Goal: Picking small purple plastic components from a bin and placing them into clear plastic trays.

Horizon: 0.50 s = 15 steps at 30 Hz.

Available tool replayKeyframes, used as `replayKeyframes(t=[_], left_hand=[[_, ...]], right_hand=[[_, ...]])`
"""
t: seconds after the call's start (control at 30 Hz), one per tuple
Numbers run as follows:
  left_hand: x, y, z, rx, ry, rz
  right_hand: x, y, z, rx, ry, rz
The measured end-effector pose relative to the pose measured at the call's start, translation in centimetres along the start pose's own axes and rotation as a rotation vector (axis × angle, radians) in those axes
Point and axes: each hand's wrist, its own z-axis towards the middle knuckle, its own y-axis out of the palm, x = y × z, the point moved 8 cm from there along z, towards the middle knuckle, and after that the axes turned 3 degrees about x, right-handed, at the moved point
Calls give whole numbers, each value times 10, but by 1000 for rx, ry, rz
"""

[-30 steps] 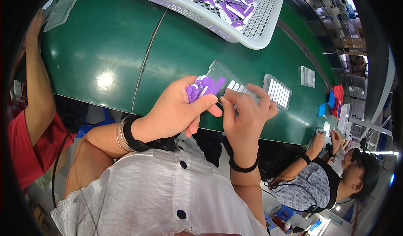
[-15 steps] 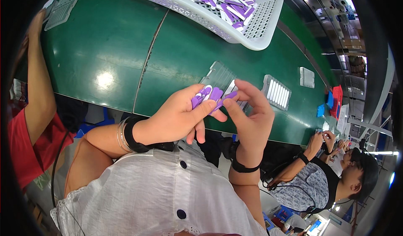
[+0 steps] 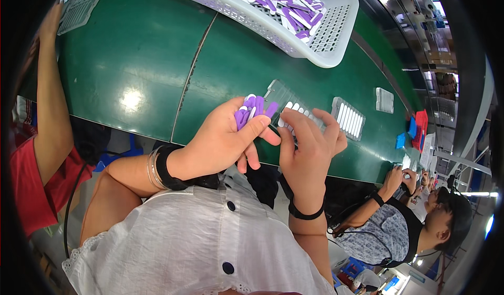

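My left hand [image 3: 218, 137] is closed round a bunch of small flat purple-and-white strips [image 3: 249, 111], fanned out above the thumb. One purple strip [image 3: 271, 109] sticks out apart from the others, beside the thumb tip. A clear plastic tray with grooves [image 3: 276, 91] lies on the table just beyond my hands, with several white strips [image 3: 295, 107] side by side in it. Over the tray's near part is my right hand [image 3: 308, 148], thumb and fingers pinched at a white strip. Its fingers hide part of the tray.
A white perforated basket [image 3: 328, 58] heaped with purple and white strips stands at the far side of the green table [image 3: 142, 48]. To the right lie a tray of white strips [image 3: 348, 119] and another tray [image 3: 385, 100]. People work on both sides.
My right hand has moved from the bunch in my left hand down to the tray. More white strips in the tray now show. My left hand has shifted slightly left.
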Motion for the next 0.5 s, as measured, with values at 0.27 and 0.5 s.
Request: replayKeyframes(t=[0.27,0.5], left_hand=[[5,13,-1,-149,-12,104],[9,-3,-2,-34,-13,14]], right_hand=[[25,10,2,-106,240,658],[41,9,22,-89,265,692]])
